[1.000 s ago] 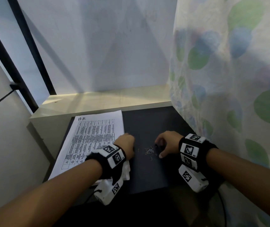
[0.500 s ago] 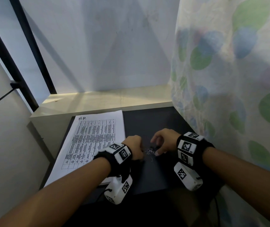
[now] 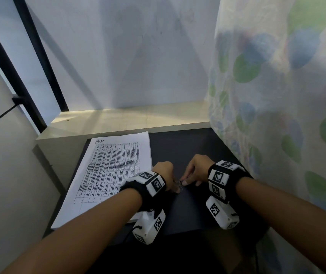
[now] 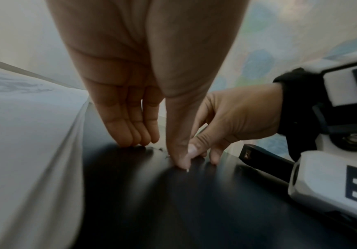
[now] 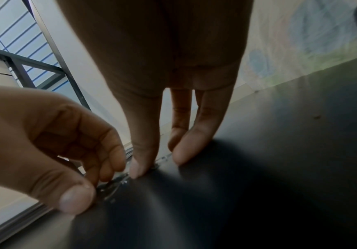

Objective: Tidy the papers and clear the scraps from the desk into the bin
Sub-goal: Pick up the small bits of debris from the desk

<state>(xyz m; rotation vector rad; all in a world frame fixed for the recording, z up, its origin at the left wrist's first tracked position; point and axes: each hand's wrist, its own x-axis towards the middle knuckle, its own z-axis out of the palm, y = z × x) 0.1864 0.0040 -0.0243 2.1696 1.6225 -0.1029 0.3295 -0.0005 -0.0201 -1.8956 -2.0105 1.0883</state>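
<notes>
A small heap of thin scraps (image 3: 178,182) lies on the black desk (image 3: 187,147) between my two hands. My left hand (image 3: 168,175) stands on its fingertips, with thumb and fingers on the desk on either side of the scraps (image 4: 157,149). My right hand (image 3: 189,178) faces it, its thumb and fingers pressed on the desk against the scraps (image 5: 113,187). The two thumbs nearly touch. No scrap is lifted off the desk. A neat stack of printed papers (image 3: 110,171) marked "HR" lies on the left half of the desk, just left of my left hand.
A flowered curtain (image 3: 276,115) hangs along the desk's right edge. A pale ledge (image 3: 128,119) runs behind the desk below the wall. A black window frame (image 3: 29,76) stands at the left. No bin is in view.
Both hands have slid toward each other. The scraps, spread out in a wider gap a second ago, are now bunched tightly between the fingertips.
</notes>
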